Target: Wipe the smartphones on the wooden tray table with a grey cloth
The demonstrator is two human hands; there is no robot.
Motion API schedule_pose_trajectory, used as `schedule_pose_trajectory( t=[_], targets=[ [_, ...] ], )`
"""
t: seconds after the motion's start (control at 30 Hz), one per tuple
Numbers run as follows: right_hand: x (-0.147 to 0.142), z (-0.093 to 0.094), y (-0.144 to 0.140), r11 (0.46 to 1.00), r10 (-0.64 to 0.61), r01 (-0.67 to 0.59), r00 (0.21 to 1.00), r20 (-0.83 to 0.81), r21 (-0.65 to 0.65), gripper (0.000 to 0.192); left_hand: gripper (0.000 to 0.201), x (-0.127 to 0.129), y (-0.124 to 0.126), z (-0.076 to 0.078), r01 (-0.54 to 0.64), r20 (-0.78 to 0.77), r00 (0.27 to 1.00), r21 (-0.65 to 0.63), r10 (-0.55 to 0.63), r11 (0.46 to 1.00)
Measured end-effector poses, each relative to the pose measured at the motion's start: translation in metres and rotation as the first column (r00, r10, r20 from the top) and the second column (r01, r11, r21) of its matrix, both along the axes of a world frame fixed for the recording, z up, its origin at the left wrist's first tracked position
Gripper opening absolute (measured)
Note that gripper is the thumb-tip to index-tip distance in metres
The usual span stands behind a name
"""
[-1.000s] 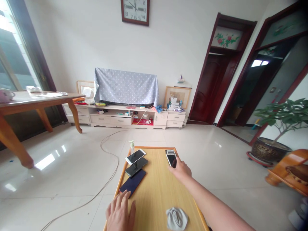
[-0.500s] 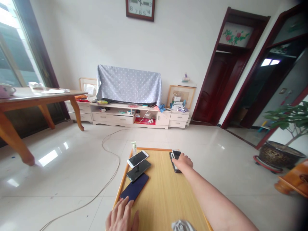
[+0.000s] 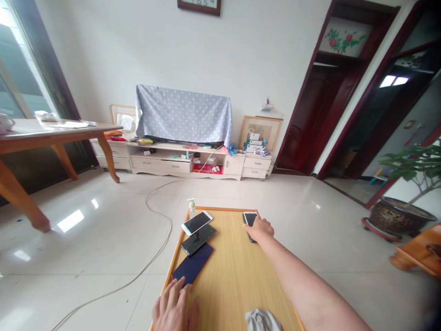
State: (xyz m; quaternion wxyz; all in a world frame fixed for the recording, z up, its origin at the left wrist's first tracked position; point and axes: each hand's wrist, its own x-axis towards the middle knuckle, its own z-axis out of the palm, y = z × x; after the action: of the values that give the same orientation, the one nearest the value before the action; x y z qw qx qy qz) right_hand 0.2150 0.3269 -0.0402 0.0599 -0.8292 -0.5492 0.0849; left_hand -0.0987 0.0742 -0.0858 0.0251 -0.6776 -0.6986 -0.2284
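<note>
Your right hand [image 3: 263, 228] is closed around the white-edged phone [image 3: 249, 217] at the far right corner of the counter [image 3: 237, 280], thumb along its left side. That phone lies over a dark phone [image 3: 252, 240], whose near end shows below your thumb. Whether the two are flush or slightly crossed underneath your palm, you cannot tell from here.

Keep the grip on the long sides, light and even, so the glass stays free of your fingertips. The far rim and the right edge are close by, so small movements suit this corner better than sweeping ones. Level the upper phone against the lower before easing any pressure; smooth casings likely slide on each other.

Your left hand [image 3: 172, 304] is loosely spread and grips nothing, its fingertips at the near end of the dark blue phone [image 3: 193, 263] by the left edge. Rest it lightly there: the blue phone, the black phone [image 3: 198, 240] and the white phone [image 3: 197, 223] run close together toward the far left corner, and a push could jostle the pump bottle [image 3: 192, 210] behind them. The grey cloth [image 3: 262, 320] lies at the near edge, well apart from both hands.
</note>
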Motion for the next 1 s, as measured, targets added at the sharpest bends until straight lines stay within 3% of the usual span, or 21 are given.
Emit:
schedule_pose_trajectory(
  t=[0.43,0.7,0.83,0.93,1.0],
  targets=[
    [0.002,0.000,-0.007,1.000,-0.005,0.005,1.000,-0.017,0.012,0.085,0.033,0.001,-0.003,0.003,0.000,-0.010,1.000,0.024,0.000,1.000],
    [0.002,0.012,-0.022,0.992,0.022,-0.021,1.000,-0.007,0.122,0.077,0.042,0.006,-0.002,0.001,-0.064,-0.071,0.995,0.020,0.066,0.998],
    [-0.004,0.006,-0.053,0.937,0.177,-0.167,0.984,-0.005,0.307,0.067,0.055,0.015,-0.004,0.010,-0.110,-0.124,0.987,-0.055,0.102,0.992],
    [-0.010,-0.010,-0.094,0.856,0.338,-0.282,0.940,-0.056,0.435,0.059,0.060,0.020,-0.006,0.016,-0.098,-0.134,0.988,-0.151,0.078,0.984],
    [-0.013,-0.024,-0.126,0.835,0.377,-0.284,0.919,-0.115,0.472,0.056,0.061,0.022,-0.008,0.018,-0.082,-0.126,0.990,-0.192,0.059,0.978]
  ],
)
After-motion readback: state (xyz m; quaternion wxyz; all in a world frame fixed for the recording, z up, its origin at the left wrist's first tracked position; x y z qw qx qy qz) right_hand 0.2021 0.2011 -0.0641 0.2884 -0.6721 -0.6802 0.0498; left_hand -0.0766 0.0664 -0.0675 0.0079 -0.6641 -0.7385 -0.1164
